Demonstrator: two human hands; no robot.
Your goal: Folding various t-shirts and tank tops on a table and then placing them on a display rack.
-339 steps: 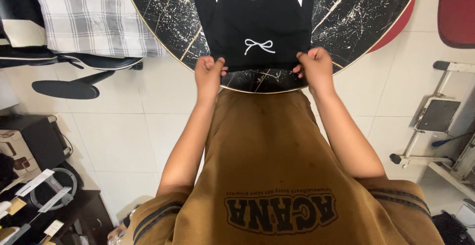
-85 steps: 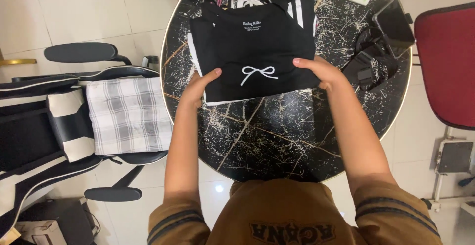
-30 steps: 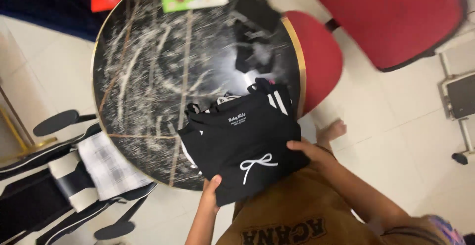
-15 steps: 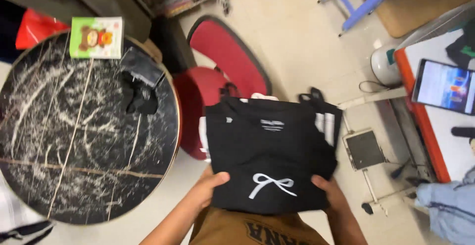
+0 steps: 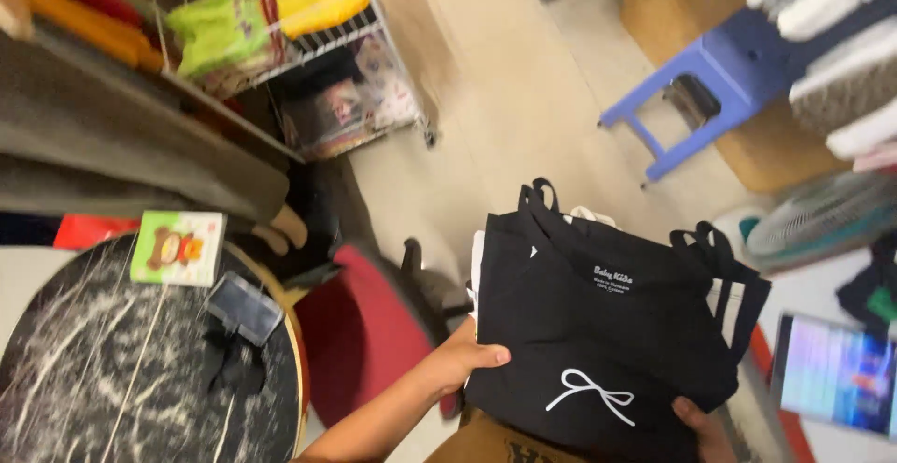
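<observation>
Pale tiled floor (image 5: 523, 136) fills the middle of the head view, with furniture crowded round it. Left hand (image 5: 462, 362): thumb on top, fingers under, grip clamped on the left edge of a folded stack of black garments (image 5: 607, 332). Right hand (image 5: 703, 426): only a thumb and part of the palm show at the stack's lower right corner, grip closed on that corner from beneath. Stack is carried flat in the air at chest height, apart from any surface, a support at each side so the folds stay square, as I judge it. Top garment has a small white bow (image 5: 590, 394) near the hem and thin straps at its far end; white-striped edges of other pieces show below it. Left of the stack, just beside it: a red chair seat (image 5: 360, 341). Further left: a round black marbled surface (image 5: 103, 370) with a gold rim, bearing a green card with a bear picture (image 5: 177, 248) and a dark phone holder (image 5: 241, 318). Above and left of the stack: a wire rack shelf (image 5: 327, 38) holding folded yellow and green cloth, with packaged goods below. Above right: a blue plastic stool (image 5: 719, 80). Right of the stack: a lit tablet screen (image 5: 836, 384).
</observation>
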